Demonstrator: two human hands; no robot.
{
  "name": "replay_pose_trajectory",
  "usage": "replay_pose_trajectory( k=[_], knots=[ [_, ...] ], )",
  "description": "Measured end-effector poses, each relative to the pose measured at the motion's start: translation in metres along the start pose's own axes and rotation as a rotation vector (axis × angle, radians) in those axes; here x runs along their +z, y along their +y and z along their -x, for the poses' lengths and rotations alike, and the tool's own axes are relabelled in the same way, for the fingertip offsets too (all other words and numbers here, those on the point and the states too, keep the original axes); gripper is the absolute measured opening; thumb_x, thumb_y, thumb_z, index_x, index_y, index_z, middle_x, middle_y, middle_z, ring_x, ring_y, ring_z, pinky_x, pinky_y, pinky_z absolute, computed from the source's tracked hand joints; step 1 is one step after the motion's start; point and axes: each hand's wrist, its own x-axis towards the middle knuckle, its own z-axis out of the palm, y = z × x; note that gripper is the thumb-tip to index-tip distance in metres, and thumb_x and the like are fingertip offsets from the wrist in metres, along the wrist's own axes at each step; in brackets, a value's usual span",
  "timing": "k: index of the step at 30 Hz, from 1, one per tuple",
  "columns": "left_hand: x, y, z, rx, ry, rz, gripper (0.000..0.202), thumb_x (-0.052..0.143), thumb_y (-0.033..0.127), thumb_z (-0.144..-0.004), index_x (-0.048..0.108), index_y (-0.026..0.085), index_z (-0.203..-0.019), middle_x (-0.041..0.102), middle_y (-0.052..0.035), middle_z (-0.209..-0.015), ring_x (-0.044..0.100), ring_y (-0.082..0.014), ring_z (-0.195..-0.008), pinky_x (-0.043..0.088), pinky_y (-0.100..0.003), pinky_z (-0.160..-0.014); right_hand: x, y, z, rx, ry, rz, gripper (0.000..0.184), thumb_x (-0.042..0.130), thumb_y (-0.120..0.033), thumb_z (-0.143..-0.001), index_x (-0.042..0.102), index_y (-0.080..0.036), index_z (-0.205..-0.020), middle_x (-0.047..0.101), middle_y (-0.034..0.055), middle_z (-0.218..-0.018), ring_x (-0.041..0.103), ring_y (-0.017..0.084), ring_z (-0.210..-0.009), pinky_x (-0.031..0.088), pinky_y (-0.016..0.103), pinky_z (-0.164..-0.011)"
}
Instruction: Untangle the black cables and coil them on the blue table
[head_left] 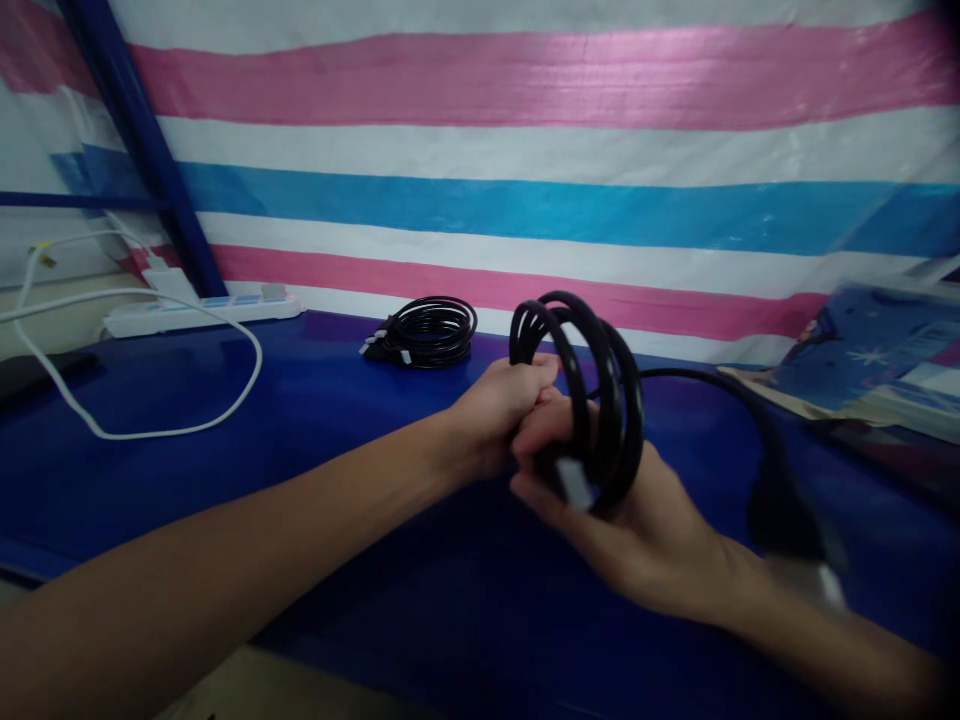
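My forearms are entering from the bottom edge, both cut off before the elbow. Just above my right wrist a dark plug end [787, 520] is blurring badly; I am reading a pale metal tip on it, but its shape is not resolving. My right hand [637, 530] is lying palm up beneath the black cable coil [592, 400], fingers curling around the lower part of the loops. A small pale connector is showing against the coil near my right fingertips, also blurred. My left hand [499, 405] is closing in a fist on the near left side of the same coil; its fingertips are hiding behind the loops, so how tight the fist is I cannot tell.

The coil is standing on edge in the air above the blue table [225, 480], between both hands: several glossy black turns, roughly round, with one loose strand arcing off to the right and down toward the blurred plug.

Farther back a second black cable bundle [424, 332] is lying flat on the table near the wall, white tips at its left. To the far left a white cord [187, 425] is looping across the surface toward a white power strip [202, 310]. At the right edge a blue printed bag [877, 350] is lying partly out of frame. A striped tarp [525, 150] is hanging behind everything.
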Motion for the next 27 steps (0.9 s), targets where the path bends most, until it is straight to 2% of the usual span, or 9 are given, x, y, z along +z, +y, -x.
replay_pose_trajectory(
  k=[1, 4, 7, 10, 14, 18, 22, 25, 27],
  knots=[
    [-0.002, -0.003, -0.003, -0.027, 0.002, 0.07, 0.019, 0.042, 0.015, -0.088, 0.05, 0.015, -0.071, 0.041, 0.0045, -0.052, 0.039, -0.0054, -0.042, 0.035, -0.018, -0.044, -0.002, -0.001, -0.001, 0.1, 0.048, -0.098, 0.005, 0.058, -0.022, -0.083, 0.055, -0.022, -0.086, 0.053, -0.0012, -0.07, 0.051, 0.012, -0.06, 0.043, 0.025, -0.053],
    [-0.008, -0.006, -0.011, 0.087, 0.074, 0.1, 0.008, 0.054, 0.014, -0.081, 0.053, 0.015, -0.073, 0.047, 0.0042, -0.053, 0.046, -0.0062, -0.045, 0.039, -0.019, -0.048, -0.012, 0.001, -0.005, 0.327, 0.121, -0.477, 0.019, 0.058, -0.036, -0.086, 0.053, -0.021, -0.075, 0.042, -0.0051, -0.054, 0.037, 0.008, -0.044, 0.034, 0.022, -0.043],
    [-0.013, 0.001, -0.011, 0.324, 0.104, -0.125, 0.004, 0.057, 0.014, -0.077, 0.058, 0.016, -0.08, 0.053, 0.0039, -0.056, 0.05, -0.0077, -0.047, 0.04, -0.02, -0.05, -0.027, 0.004, -0.007, 0.467, -0.036, -0.759, 0.025, 0.063, -0.041, -0.082, 0.052, -0.021, -0.072, 0.029, -0.0095, -0.043, 0.021, 0.004, -0.034, 0.027, 0.02, -0.036],
    [-0.012, 0.019, 0.0, 0.384, -0.063, -0.363, 0.017, 0.055, 0.008, -0.071, 0.063, 0.017, -0.083, 0.058, 0.0045, -0.061, 0.047, -0.0061, -0.045, 0.037, -0.02, -0.049, -0.045, 0.004, -0.008, 0.59, -0.28, -0.731, 0.026, 0.063, -0.042, -0.081, 0.055, -0.02, -0.071, 0.032, -0.0092, -0.036, 0.026, 0.005, -0.028, 0.029, 0.02, -0.033],
    [-0.006, 0.034, 0.015, 0.25, -0.292, -0.425, 0.011, 0.056, 0.007, -0.069, 0.063, 0.014, -0.066, 0.05, 0.0063, -0.051, 0.039, -0.0031, -0.042, 0.029, -0.019, -0.046, -0.065, 0.005, -0.01, 0.637, -0.424, -0.591, 0.031, 0.068, -0.038, -0.076, 0.053, -0.019, -0.057, 0.045, -0.0038, -0.034, 0.042, 0.009, -0.029, 0.04, 0.023, -0.037],
    [-0.003, 0.027, 0.012, 0.151, -0.208, -0.233, 0.004, 0.059, 0.014, -0.072, 0.062, 0.014, -0.07, 0.037, 0.0083, -0.045, 0.026, -0.0021, -0.037, 0.019, -0.02, -0.039, -0.064, 0.008, -0.016, 0.631, -0.25, -0.469, 0.036, 0.07, -0.037, -0.073, 0.052, -0.018, -0.048, 0.043, -0.004, -0.034, 0.045, 0.01, -0.034, 0.048, 0.026, -0.047],
    [-0.008, 0.013, -0.002, 0.191, -0.058, -0.194, 0.016, 0.061, 0.021, -0.073, 0.065, 0.015, -0.087, 0.044, 0.0063, -0.053, 0.037, -0.0046, -0.043, 0.028, -0.02, -0.042, -0.049, 0.008, -0.02, 0.68, 0.079, -0.412, 0.035, 0.078, -0.033, -0.064, 0.049, -0.018, -0.053, 0.034, -0.0079, -0.04, 0.03, 0.004, -0.035, 0.03, 0.02, -0.035],
    [-0.017, 0.006, -0.01, 0.322, -0.055, -0.216, 0.034, 0.067, 0.024, -0.071, 0.062, 0.015, -0.103, 0.064, -0.0034, -0.088, 0.06, -0.0135, -0.082, 0.045, -0.024, -0.072, -0.048, 0.007, -0.02, 0.655, 0.257, -0.466, 0.031, 0.081, -0.027, -0.061, 0.051, -0.018, -0.061, 0.028, -0.0098, -0.043, 0.023, 0.003, -0.036, 0.018, 0.019, -0.034],
    [-0.022, 0.002, -0.012, 0.323, 0.017, -0.238, 0.056, 0.072, 0.036, -0.069, 0.055, 0.018, -0.12, 0.059, -0.0094, -0.122, 0.052, -0.0228, -0.115, 0.04, -0.032, -0.094, -0.053, 0.009, -0.021, 0.588, 0.365, -0.508, 0.032, 0.079, -0.026, -0.063, 0.048, -0.018, -0.058, 0.025, -0.0105, -0.042, 0.019, 0.002, -0.035, 0.017, 0.02, -0.034]
  ],
)
